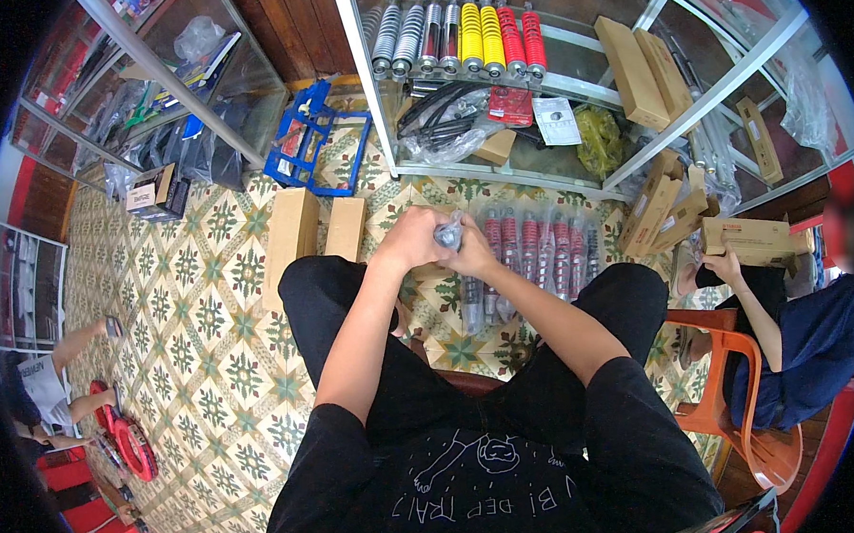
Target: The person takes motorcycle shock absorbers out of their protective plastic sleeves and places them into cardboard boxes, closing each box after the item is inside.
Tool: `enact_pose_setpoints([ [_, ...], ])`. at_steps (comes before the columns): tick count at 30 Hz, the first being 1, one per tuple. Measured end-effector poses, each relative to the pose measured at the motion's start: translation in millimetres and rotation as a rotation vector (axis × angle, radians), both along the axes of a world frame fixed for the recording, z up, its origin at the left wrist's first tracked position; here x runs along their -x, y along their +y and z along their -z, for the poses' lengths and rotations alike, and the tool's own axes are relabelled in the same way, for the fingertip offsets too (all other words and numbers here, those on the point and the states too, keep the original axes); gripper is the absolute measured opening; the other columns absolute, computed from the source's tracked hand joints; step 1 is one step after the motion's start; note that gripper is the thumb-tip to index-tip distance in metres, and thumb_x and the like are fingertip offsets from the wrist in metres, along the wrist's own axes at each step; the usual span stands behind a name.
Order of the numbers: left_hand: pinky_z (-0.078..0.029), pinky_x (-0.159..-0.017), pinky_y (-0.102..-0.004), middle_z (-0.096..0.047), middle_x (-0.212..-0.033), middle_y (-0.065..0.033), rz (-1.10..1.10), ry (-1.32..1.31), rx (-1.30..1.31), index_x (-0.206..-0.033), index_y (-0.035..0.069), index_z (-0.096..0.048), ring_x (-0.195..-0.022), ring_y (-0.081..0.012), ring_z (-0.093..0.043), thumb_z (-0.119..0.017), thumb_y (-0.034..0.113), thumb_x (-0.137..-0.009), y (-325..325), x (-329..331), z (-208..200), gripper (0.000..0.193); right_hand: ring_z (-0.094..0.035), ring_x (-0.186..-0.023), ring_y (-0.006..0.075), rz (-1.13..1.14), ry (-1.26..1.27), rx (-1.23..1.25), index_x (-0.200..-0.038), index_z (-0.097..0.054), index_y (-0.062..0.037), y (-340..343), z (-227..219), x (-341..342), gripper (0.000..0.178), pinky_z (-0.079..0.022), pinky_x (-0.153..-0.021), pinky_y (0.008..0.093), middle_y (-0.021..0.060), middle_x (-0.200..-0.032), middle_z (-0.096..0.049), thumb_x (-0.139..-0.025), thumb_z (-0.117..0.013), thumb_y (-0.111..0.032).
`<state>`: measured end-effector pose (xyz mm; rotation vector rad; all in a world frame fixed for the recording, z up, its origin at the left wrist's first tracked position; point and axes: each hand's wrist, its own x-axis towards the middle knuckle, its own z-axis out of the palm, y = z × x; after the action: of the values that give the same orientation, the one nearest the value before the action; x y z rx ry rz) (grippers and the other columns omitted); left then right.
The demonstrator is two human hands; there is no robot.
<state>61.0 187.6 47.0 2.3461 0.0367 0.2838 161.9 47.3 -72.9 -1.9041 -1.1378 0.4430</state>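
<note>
The left hand and right hand grip a wrapped part between them, above the floor. Bagged shocks already lie in a row beside; this one seems unfinished, and what else remains is unclear.

Plastic-wrapped grey part, round end up

Bright, even light covers the tiled floor. The cabinet frame leans with fisheye distortion; the far right blurs.

White lettering on black shirt; red print on brown carton.
</note>
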Motion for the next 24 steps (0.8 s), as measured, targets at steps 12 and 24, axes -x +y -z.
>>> enact_pose_setpoints([
  [12, -0.055, -0.073, -0.0433, -0.068, -0.079, -0.0214, -0.026, 0.049, -0.139, -0.080, 0.001, -0.070, -0.076, -0.0389, -0.067, -0.077, 0.013, -0.060, 4.9, -1.0, 46.3, 0.024, -0.056, -0.112, 0.0359, -0.300, 0.025, 0.062, -0.117, -0.058, -0.0010, 5.0, -23.4, -25.6, 0.075, -0.045, -0.100, 0.0426, 0.0187, -0.116, -0.059, -0.054, -0.091, -0.025],
  [24, -0.055, -0.084, -0.0430, -0.071, -0.090, -0.0181, -0.095, 0.349, -0.237, -0.094, 0.008, -0.075, -0.091, -0.0361, -0.068, -0.081, 0.014, -0.061, -6.4, -5.6, 60.3, 0.034, -0.060, -0.108, 0.0365, -0.341, -0.069, 0.065, -0.117, -0.058, 0.0047, 1.3, -42.2, -29.1, 0.069, -0.048, -0.094, 0.0425, 0.0243, -0.116, -0.060, -0.057, -0.085, -0.018],
])
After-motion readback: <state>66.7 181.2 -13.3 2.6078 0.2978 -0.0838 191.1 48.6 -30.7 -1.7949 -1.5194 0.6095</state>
